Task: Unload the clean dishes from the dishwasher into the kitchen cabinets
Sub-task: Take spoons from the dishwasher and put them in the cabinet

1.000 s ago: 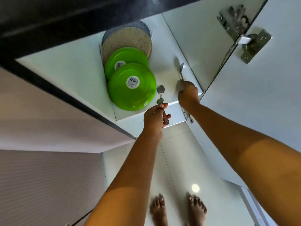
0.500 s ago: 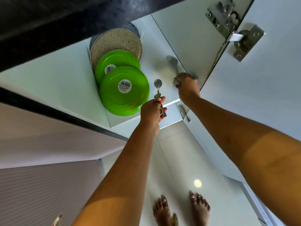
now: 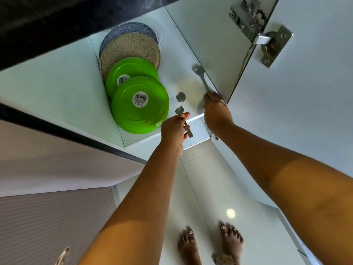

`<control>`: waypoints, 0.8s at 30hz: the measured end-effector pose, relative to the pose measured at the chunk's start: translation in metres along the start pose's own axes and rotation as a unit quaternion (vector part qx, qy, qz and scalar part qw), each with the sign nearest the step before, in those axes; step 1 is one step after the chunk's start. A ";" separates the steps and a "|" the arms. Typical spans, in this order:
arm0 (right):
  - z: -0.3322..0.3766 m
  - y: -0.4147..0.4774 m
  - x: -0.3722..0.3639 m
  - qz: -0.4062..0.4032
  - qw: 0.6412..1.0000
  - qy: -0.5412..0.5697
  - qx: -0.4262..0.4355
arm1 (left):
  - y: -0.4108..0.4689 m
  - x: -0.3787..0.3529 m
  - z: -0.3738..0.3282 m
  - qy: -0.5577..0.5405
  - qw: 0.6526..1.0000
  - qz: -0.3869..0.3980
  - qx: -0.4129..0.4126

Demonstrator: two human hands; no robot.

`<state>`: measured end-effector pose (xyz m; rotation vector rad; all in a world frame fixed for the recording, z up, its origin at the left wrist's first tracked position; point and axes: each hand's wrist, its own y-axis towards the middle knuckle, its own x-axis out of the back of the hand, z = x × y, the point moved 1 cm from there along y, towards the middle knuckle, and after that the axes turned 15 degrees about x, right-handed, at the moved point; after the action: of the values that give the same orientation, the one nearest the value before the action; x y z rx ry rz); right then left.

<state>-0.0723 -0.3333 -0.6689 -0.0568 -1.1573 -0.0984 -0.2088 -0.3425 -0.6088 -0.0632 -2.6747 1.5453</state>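
Steel spoon appears to rest on the white cabinet shelf, close along the side wall, at about two o'clock from the stack of green plates. The right hand is curled round its handle end, with the bowl pointing to twelve o'clock. The left hand pinches two smaller spoons upright, their bowls just beside the plates' rim at three o'clock; whether they touch it I cannot tell. Speckled plates sit behind the green ones at twelve o'clock.

The step looks like laying cutlery on the shelf. It would go best if the handle is set flat before the fingers let go, parallel to the wall, so nothing slides toward the front edge. The gap between that spoon and the plates should stay free for the left hand's pair, lowered one at a time, clear of the rim
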 end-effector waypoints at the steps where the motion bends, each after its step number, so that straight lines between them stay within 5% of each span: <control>1: 0.000 -0.001 0.001 0.000 1.000 0.001 -0.003 | 0.000 0.000 0.001 0.002 1.000 -0.002 0.003; 5: -0.001 -0.004 0.002 0.019 1.000 -0.018 0.016 | -0.002 -0.003 0.005 0.009 1.000 -0.009 0.007; 8: 0.009 -0.010 0.006 -0.040 0.998 0.004 0.041 | -0.001 -0.003 0.005 0.004 1.000 -0.016 0.004; 11: 0.037 -0.028 0.014 -0.102 0.984 0.142 0.022 | 0.001 -0.005 0.003 -0.003 1.000 -0.018 -0.017; 15: 0.068 -0.061 0.018 -0.028 0.867 0.476 -0.146 | 0.009 -0.008 -0.004 -0.012 0.994 -0.040 -0.097; 22: 0.065 -0.064 0.030 -0.065 0.763 0.597 -0.239 | 0.013 -0.016 -0.009 -0.006 0.991 -0.017 -0.130; 24: 0.063 -0.056 0.035 -0.051 0.760 0.606 -0.231 | 0.016 -0.019 -0.009 -0.026 0.991 -0.019 -0.128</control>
<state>-0.1219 -0.3850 -0.6121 -0.3202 0.2036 -0.4475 -0.1890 -0.3281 -0.6182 0.0170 -2.8816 1.2010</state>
